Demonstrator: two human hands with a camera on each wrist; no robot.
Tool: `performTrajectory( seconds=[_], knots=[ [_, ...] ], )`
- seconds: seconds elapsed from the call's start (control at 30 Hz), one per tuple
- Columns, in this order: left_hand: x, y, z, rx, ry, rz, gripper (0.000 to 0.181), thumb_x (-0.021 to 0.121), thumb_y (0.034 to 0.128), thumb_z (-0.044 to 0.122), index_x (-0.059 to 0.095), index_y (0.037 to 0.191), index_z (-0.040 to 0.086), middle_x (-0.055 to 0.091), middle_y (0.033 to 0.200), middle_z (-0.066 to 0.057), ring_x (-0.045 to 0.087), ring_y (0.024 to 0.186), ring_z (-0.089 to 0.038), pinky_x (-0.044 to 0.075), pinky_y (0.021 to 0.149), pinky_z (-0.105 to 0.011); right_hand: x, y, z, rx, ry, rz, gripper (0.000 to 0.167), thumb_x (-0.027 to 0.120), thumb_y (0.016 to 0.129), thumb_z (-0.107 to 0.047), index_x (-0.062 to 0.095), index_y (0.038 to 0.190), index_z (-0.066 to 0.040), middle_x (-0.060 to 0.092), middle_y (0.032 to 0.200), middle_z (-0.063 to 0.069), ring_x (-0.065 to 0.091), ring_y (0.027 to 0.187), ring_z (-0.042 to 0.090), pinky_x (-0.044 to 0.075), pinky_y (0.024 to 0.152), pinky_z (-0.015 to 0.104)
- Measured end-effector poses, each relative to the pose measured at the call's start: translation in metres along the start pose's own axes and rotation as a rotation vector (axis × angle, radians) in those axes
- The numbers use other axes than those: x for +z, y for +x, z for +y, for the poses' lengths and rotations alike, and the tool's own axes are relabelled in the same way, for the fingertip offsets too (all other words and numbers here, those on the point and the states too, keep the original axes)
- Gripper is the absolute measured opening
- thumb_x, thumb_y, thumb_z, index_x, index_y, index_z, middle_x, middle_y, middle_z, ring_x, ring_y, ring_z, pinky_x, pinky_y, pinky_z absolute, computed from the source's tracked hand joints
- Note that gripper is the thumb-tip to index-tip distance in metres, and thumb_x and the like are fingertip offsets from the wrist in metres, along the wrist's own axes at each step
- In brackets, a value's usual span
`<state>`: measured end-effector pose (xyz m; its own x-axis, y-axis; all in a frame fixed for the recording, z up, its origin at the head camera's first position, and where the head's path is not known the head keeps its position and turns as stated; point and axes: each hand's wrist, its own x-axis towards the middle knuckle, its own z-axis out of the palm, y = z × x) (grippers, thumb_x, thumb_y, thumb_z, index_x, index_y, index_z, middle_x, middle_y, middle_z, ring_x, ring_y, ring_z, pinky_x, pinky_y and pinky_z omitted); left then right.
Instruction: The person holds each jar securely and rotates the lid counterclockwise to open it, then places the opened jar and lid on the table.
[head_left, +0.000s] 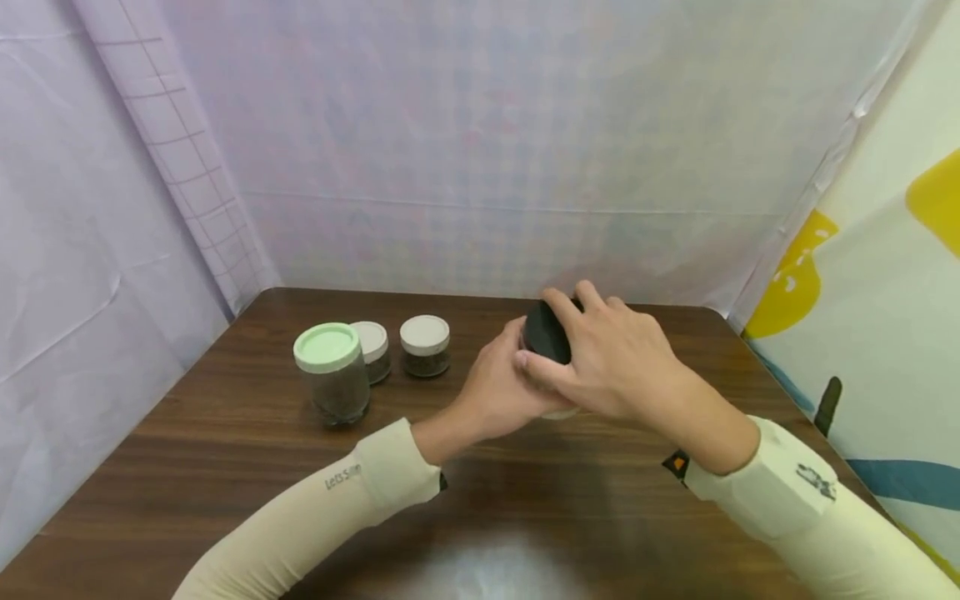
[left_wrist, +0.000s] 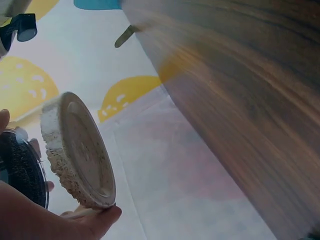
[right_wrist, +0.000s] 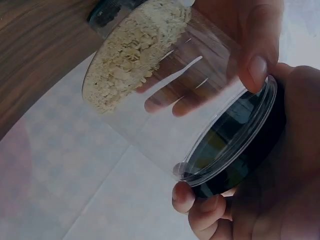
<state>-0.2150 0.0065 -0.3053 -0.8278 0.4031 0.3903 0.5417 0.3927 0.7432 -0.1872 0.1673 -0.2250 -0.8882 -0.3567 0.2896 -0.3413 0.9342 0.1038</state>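
Note:
In the head view, both hands meet around a clear jar (right_wrist: 155, 135) held tilted above the table. My left hand (head_left: 501, 385) grips the jar's body, its fingers visible through the clear wall in the right wrist view. With thumb and fingers around the rim, my right hand (head_left: 622, 358) holds the black lid (head_left: 546, 335), which sits on the jar's mouth. Pale flakes (right_wrist: 135, 55), like oats, lie at the bottom end of the jar. The left wrist view shows the jar's round base (left_wrist: 90, 150). Most of the jar is hidden in the head view.
A tall jar with a green lid (head_left: 328, 347) stands on the left of the brown wooden table (head_left: 225, 467). Behind and beside it are two short white-lidded jars, one partly hidden (head_left: 372, 342), the other in plain sight (head_left: 425, 335). A pale curtain (head_left: 480, 150) hangs behind the table.

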Motion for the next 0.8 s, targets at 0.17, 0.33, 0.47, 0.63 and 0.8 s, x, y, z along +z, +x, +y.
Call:
performTrajectory(
  seconds=[0.17,0.33,0.47,0.63,0.8],
  knots=[
    [-0.001,-0.001,0.000,0.054,-0.028,-0.010,0.109,0.090,0.0732,0.043,0.025,0.158,0.021,0.045,0.151,0.000,0.056,0.126,-0.015,0.050,0.102,-0.037,-0.005,0.002,0.000,-0.025,-0.001,0.019,0.084,0.035,0.091,-0.081,0.045,0.147,-0.020,0.051,0.113,0.009,0.056,0.073,0.025,0.045,0.052,0.036],
    [-0.001,-0.004,0.000,0.033,0.005,0.003,0.112,0.088,0.0721,0.050,0.023,0.158,0.019,0.047,0.149,-0.001,0.055,0.127,-0.017,0.049,0.104,-0.040,-0.007,0.005,0.002,-0.065,0.012,0.009,0.079,0.037,0.092,-0.078,0.049,0.142,-0.019,0.054,0.108,0.007,0.054,0.063,0.023,0.043,0.050,0.034],
    [0.003,-0.004,-0.003,0.002,0.025,0.015,0.110,0.088,0.0717,0.051,0.026,0.156,0.016,0.052,0.144,-0.002,0.058,0.123,-0.017,0.052,0.100,-0.038,-0.002,0.006,0.005,-0.110,0.004,0.023,0.076,0.043,0.092,-0.076,0.051,0.142,-0.019,0.057,0.111,0.007,0.053,0.061,0.021,0.044,0.050,0.033],
    [0.008,-0.003,-0.008,0.004,0.043,0.038,0.108,0.091,0.0684,0.048,0.033,0.152,0.013,0.054,0.143,-0.004,0.060,0.122,-0.019,0.052,0.099,-0.036,0.006,0.006,0.008,-0.149,0.001,0.029,0.079,0.043,0.092,-0.075,0.050,0.145,-0.017,0.059,0.117,0.010,0.054,0.062,0.021,0.046,0.051,0.033],
    [0.008,-0.002,-0.010,0.017,0.070,0.052,0.107,0.092,0.0666,0.049,0.037,0.151,0.013,0.054,0.144,-0.003,0.060,0.123,-0.020,0.051,0.101,-0.036,0.010,0.006,0.009,-0.164,-0.008,0.062,0.080,0.043,0.092,-0.074,0.051,0.146,-0.015,0.061,0.121,0.011,0.060,0.070,0.023,0.052,0.057,0.038]
  ],
)
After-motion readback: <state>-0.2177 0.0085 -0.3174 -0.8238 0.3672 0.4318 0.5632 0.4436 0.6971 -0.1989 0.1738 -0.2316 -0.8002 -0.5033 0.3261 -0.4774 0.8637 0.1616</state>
